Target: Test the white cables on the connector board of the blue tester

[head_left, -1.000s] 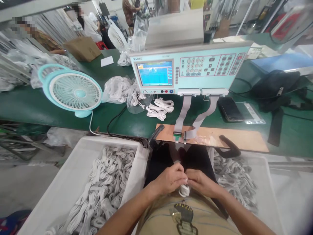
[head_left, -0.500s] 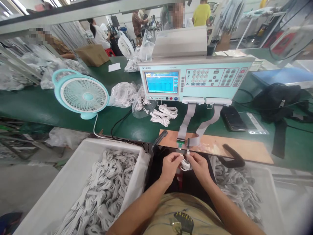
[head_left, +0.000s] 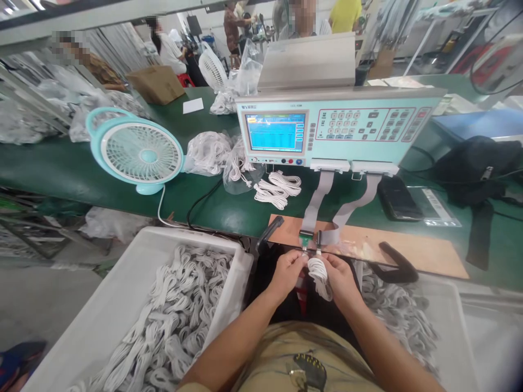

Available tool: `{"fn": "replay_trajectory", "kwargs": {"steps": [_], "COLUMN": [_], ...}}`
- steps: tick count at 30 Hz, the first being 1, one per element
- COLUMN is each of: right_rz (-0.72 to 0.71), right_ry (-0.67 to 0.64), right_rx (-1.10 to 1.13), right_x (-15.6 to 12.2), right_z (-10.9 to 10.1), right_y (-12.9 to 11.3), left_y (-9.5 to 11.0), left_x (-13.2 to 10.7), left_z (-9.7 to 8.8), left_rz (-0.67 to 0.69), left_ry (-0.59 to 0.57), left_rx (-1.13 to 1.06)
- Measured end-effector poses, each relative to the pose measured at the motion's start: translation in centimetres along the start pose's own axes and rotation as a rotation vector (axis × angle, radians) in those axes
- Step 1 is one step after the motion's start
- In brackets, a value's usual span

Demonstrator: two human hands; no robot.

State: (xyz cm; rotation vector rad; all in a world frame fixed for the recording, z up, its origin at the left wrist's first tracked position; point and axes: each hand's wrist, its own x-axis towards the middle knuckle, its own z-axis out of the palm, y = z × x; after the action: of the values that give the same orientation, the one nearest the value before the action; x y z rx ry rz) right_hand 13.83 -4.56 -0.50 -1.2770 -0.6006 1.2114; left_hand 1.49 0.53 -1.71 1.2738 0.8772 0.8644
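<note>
Head view, left to right: white plastic bin, smooth-walled, its near end cut off, heaped with soft grey-white cable hanks. Aqua fan, round, ribbed plastic grille, on the green surface. Crinkled clear bags of white cable; beside them, looped loose coils. Left grip, fingertips pinched on a small plug end, just below the green connector; fingertips cover most of the plug, so whether it is seated cannot be told. White cable coil, rounded loops, between the hands, over the lap. Above, pale-blue boxy tester with flat grey ribbon cables. Right grip, clamped on the coil, some fingers out of sight. Bent black handle, near that hand, overlapping the tan wooden board. Dark flat phone. Second bin, partly blocked by the right forearm. Black cloth bag, outline hard to make out.
</note>
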Motion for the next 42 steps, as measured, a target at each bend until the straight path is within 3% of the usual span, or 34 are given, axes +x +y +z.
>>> {"fn": "replay_trajectory", "kwargs": {"steps": [11, 21, 28, 38, 42], "right_rz": [-0.006, -0.012, -0.036, -0.027, -0.062], "right_ry": [-0.046, -0.089, -0.100, -0.088, -0.087], "right_rx": [0.012, -0.009, -0.044, -0.071, -0.078], "right_x": [0.1, 0.4, 0.3, 0.5, 0.8], "right_z": [-0.5, -0.8, -0.9, -1.0, -1.2], "right_y": [-0.1, 0.1, 0.2, 0.3, 0.8], "left_y": [-1.2, -0.4, -0.6, -1.3, -0.9], "left_x": [-0.1, -0.1, -0.4, 0.1, -0.1], "left_z": [1.7, 1.5, 2.3, 2.2, 2.4], "left_rz": [0.081, 0.104, 0.022, 0.096, 0.084], "left_ry": [0.222, 0.207, 0.237, 0.293, 0.295], "left_rx": [-0.109, -0.084, -0.135, -0.047, -0.111]}}
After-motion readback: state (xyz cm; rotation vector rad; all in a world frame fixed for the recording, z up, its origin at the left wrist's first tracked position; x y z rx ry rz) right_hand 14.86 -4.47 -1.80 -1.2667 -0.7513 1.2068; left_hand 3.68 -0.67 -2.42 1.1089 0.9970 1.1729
